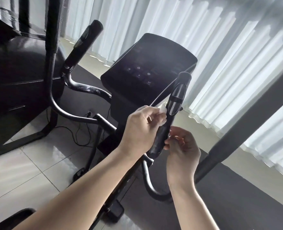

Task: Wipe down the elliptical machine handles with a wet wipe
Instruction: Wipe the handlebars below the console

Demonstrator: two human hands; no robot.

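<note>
Wipe (162,112): white and bunched, pressed on the right handle (162,136), just below its shiny sensor plate.
Left hand (142,128): fingers curl round the wipe and pinch it against the tube, so we can rub along it.
Right hand (182,151): thumb and curled fingertips pinch the same handle lower down; we judge this steadies it.
Console (147,63): just behind, untouched.
Left handle (85,40): well apart, not held.

head view | worn high | faces forward-down | close over handle (176,98) | single view
</note>
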